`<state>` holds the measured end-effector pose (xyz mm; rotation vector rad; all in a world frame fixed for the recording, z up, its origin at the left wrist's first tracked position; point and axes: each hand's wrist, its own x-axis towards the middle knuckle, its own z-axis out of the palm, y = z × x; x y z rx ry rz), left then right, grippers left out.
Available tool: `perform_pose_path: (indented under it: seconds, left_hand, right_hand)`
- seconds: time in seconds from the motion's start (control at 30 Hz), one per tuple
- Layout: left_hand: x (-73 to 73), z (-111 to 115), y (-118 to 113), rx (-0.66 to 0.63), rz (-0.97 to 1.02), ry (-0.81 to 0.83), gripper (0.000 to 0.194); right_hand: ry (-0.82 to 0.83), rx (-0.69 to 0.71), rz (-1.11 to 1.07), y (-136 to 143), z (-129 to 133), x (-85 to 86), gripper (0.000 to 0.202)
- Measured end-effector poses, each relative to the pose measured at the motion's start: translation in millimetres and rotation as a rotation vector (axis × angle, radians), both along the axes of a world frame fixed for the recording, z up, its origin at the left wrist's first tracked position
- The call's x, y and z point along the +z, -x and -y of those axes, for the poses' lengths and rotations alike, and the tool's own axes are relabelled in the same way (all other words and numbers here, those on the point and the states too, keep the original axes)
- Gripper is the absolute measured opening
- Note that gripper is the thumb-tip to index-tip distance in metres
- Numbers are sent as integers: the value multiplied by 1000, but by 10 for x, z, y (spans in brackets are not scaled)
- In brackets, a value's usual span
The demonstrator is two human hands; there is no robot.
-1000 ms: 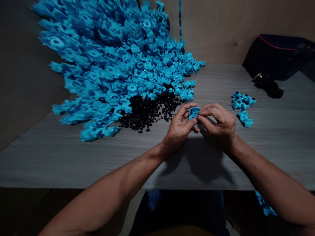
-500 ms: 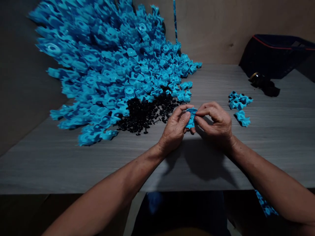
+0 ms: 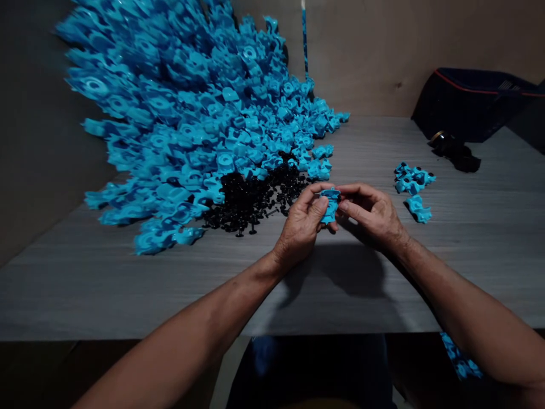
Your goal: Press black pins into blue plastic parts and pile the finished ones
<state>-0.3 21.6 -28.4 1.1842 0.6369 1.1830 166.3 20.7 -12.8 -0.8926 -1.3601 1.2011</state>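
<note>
A blue plastic part [image 3: 329, 209] is upright between my hands, above the table. My left hand [image 3: 303, 221] grips it by its left side, thumb on the front face. My right hand [image 3: 370, 213] is at its right edge, thumb and fingers pinched around something small and dark that is mostly hidden. Just left of my hands lies a heap of black pins [image 3: 242, 201] with round heads. Behind and left of them rises a large pile of blue parts [image 3: 183, 113].
On the right of the table [image 3: 170, 295] lie a few blue parts with black pieces [image 3: 413, 179] and a single blue part [image 3: 419, 209]. Farther back are a black object [image 3: 457, 152] and a dark bin [image 3: 468, 105] with a red line along its rim.
My right hand has turned slightly, with its fingers reaching more over the top right edge of the blue part. My left hand still holds the part in nearly the same place.
</note>
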Motion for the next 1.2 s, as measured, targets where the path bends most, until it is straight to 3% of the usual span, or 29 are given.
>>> perform_pose_path:
  seconds: [0.33, 0.77, 1.07, 1.2]
  left_hand:
    - [25, 43, -30, 32, -25, -22, 36]
    - [127, 132, -94, 145, -84, 17, 28]
    - [100, 43, -46, -16, 29, 178, 52]
    - [117, 48, -24, -8, -75, 157, 60]
  right_hand:
    - [152, 154, -241, -7, -28, -72, 30]
    - [19, -44, -60, 75, 26, -64, 34]
    - [121, 11, -104, 19, -45, -44, 41]
    - [74, -49, -41, -11, -56, -24, 39]
